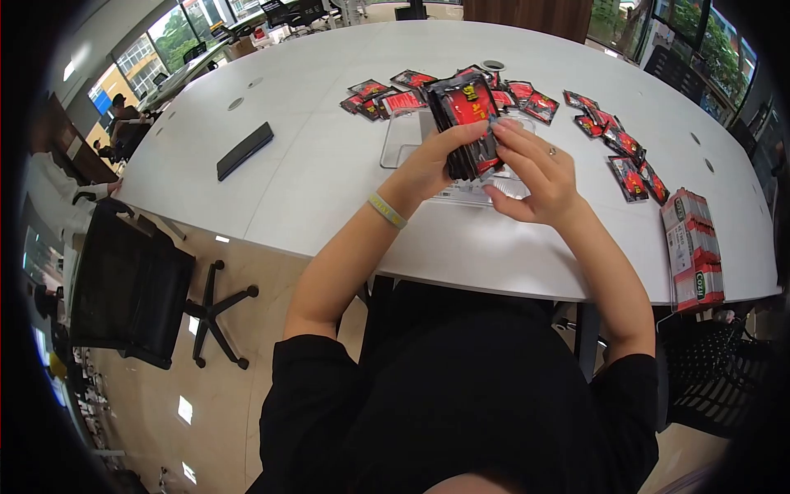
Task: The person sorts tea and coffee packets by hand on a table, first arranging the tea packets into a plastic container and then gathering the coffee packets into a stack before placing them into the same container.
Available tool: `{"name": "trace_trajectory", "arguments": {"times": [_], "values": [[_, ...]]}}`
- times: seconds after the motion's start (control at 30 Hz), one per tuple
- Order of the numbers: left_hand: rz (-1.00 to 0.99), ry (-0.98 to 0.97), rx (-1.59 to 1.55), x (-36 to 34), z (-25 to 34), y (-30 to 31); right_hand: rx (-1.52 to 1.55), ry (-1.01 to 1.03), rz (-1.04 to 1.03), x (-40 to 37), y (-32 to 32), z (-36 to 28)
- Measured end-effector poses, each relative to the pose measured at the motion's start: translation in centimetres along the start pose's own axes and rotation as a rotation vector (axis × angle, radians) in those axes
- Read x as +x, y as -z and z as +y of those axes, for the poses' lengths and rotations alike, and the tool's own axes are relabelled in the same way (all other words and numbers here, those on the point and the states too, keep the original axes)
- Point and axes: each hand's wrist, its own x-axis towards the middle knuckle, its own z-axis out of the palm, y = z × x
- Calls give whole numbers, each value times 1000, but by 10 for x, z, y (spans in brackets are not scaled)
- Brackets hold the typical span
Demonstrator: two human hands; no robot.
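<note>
A stack of red-and-black packets was held up at the near side of a white table, seen from above by the person holding it. Behind and below it was a clear plastic container; whether the 2 touched could not be told.

The packets looked thin, glossy and light. Each would probably bend easily and slide against its neighbours, so the stack seemed likely to fan out or slip if gripped loosely. The safest hold appeared to be across both broad faces, with the edges steadied; hard squeezing might crease the wrappers.

The left hand had that sort of hold: its thumb lay across the front face while the palm closed around the lower left side, pinching the stack firmly. Its other fingers were mostly hidden. The right hand was spread, with its fingertips resting at the stack's right edge and its thumb apart, below them.

Loose packets lay farther right, near a red box.
</note>
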Motion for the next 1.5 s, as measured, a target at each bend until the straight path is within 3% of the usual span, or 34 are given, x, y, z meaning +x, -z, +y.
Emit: {"name": "trace_trajectory", "arguments": {"times": [0.1,0.2,0.37,0.5,0.67,0.73,1.0,1.13,1.27,1.5], "values": [[21,46,-78,-2,3,-6,-286,37,-52,7,5,-9],[25,20,-80,-4,-5,-12,-328,-8,-54,12,2,-13],[-97,7,121,-4,-8,-10,-270,-29,-43,12,0,-12],[-219,-42,-59,-6,-6,-10,-158,30,45,14,3,-10],[-136,-128,-108,3,-6,-10,-139,60,22,11,3,-10],[-29,-245,-96,7,-3,-9,-129,69,0,9,0,-9],[87,-328,-40,10,-6,-9,-87,-40,-96,1,-1,-5],[-12,-312,-106,11,-8,0,-70,-74,-87,2,-4,-7],[-5,-351,76,10,-10,-2,-112,-81,-110,2,-2,-6],[-1,-172,84,-4,0,-16,-102,-26,-70,-1,-3,-2]]}}
